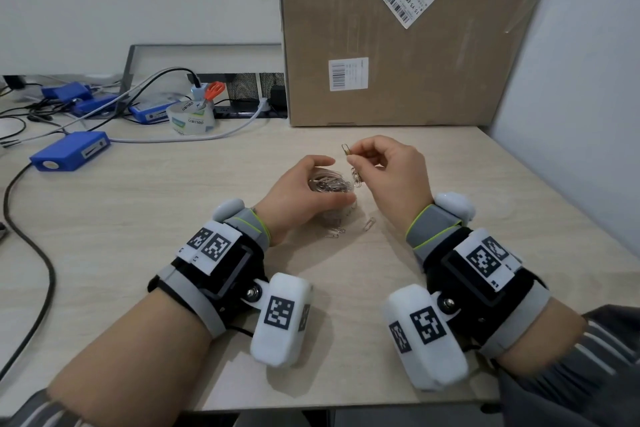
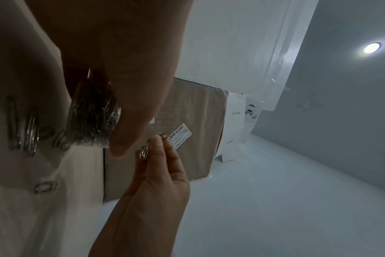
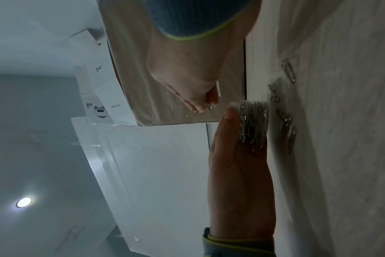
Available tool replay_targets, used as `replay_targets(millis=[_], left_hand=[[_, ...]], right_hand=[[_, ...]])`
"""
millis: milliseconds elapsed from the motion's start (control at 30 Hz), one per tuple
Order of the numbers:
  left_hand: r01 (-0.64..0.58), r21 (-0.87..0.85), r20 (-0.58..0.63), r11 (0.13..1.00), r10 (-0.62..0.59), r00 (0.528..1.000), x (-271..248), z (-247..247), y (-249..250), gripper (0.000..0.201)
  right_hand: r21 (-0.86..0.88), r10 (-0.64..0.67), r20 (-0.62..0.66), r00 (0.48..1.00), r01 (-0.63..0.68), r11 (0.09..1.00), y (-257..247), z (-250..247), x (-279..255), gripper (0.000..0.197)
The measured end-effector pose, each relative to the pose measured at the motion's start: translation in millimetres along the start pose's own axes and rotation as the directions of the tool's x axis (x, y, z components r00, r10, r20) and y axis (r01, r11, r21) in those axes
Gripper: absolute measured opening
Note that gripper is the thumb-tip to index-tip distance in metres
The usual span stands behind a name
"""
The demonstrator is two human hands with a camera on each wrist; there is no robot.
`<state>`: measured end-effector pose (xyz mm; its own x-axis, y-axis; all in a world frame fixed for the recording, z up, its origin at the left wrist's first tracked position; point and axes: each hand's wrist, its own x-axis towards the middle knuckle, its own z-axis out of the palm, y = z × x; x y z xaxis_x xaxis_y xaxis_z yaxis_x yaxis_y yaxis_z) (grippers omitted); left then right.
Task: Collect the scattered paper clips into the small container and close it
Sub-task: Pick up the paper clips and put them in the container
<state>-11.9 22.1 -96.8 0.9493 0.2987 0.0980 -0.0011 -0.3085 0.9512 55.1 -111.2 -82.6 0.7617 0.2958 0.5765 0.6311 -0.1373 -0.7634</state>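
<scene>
- Looking down from the head view, the left hand (image 1: 304,194) curls round a small clear container (image 1: 330,184) on the light wood desk (image 1: 173,204); the container is open on top and packed with silver paper clips.
- Just at 2 o'clock of the container, the right hand (image 1: 391,173) pinches paper clips (image 1: 346,150) between thumb and forefinger; one more clip (image 1: 356,178) shows just below the fingertips, whether hanging from the others I cannot tell.
- Only this view shows the desk's far side: a big cardboard box (image 1: 398,45) at 12 o'clock, a tape roll (image 1: 189,118) with orange-handled scissors (image 1: 213,91), and blue boxes (image 1: 71,151) with cables at 10 o'clock.
- Loose clips (image 1: 369,224) lie on the desk at 5 o'clock of the container, between the wrists.
- The left wrist view gives the container (image 2: 92,118) from the side, its wall full of clips under the thumb, with loose clips (image 2: 31,135) flat on the desk beside it, and the right hand's pinched clips (image 2: 144,152).
- The right wrist view shows the left hand's fingers against the container (image 3: 252,121), and scattered clips (image 3: 288,70) beyond it.
</scene>
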Motion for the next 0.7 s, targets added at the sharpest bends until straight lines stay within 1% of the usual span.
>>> replay_targets(millis=[67, 167, 233, 300, 367, 433, 500, 533, 567, 633, 700], left_hand=[[-0.017, 0.000, 0.042, 1.000, 0.017, 0.999, -2, 2, 1, 0.066], [-0.046, -0.017, 0.052, 0.999, 0.047, 0.998, -3, 2, 2, 0.058], [-0.056, -0.017, 0.049, 0.998, 0.057, 0.997, -2, 2, 1, 0.058], [-0.056, -0.034, 0.037, 0.998, 0.058, 0.998, -2, 2, 1, 0.063], [-0.052, -0.051, 0.010, 0.997, 0.052, 0.999, -1, 2, 1, 0.070], [-0.045, -0.047, -0.036, 0.998, 0.043, 0.998, 0, 1, 0, 0.070], [-0.035, -0.038, -0.103, 0.999, 0.031, 0.994, 2, -1, -2, 0.066], [-0.029, -0.031, -0.142, 0.999, 0.025, 0.990, 3, -2, -3, 0.065], [-0.023, -0.029, -0.178, 0.999, 0.018, 0.984, 4, -3, -3, 0.065], [-0.014, -0.040, -0.236, 0.999, 0.004, 0.972, 6, -6, -4, 0.064], [-0.001, -0.061, -0.272, 0.998, -0.015, 0.962, 7, -9, -5, 0.063]], right_hand=[[-0.008, -0.026, 0.044, 0.999, 0.027, 1.000, -1, 1, -2, 0.013], [-0.055, -0.081, 0.109, 0.991, 0.087, 0.995, -1, 3, -5, 0.009], [-0.071, -0.097, 0.138, 0.986, 0.107, 0.992, 1, 3, -6, 0.010], [-0.093, -0.108, 0.164, 0.980, 0.124, 0.988, 3, 3, -6, 0.011], [-0.136, -0.123, 0.162, 0.979, 0.146, 0.980, 4, 2, -5, 0.013], [-0.164, -0.123, 0.103, 0.987, 0.139, 0.977, 4, -1, -3, 0.015], [-0.215, -0.083, 0.046, 0.996, 0.091, 0.972, 6, -6, 1, 0.019], [-0.254, -0.045, 0.041, 0.998, 0.054, 0.966, 7, -8, 3, 0.020], [-0.307, -0.004, 0.054, 0.999, 0.020, 0.952, 8, -11, 4, 0.019], [-0.453, 0.095, 0.115, 0.989, -0.033, 0.891, 13, -15, 5, 0.018], [-0.560, 0.222, 0.173, 0.960, -0.090, 0.823, 15, -18, 5, 0.028]])
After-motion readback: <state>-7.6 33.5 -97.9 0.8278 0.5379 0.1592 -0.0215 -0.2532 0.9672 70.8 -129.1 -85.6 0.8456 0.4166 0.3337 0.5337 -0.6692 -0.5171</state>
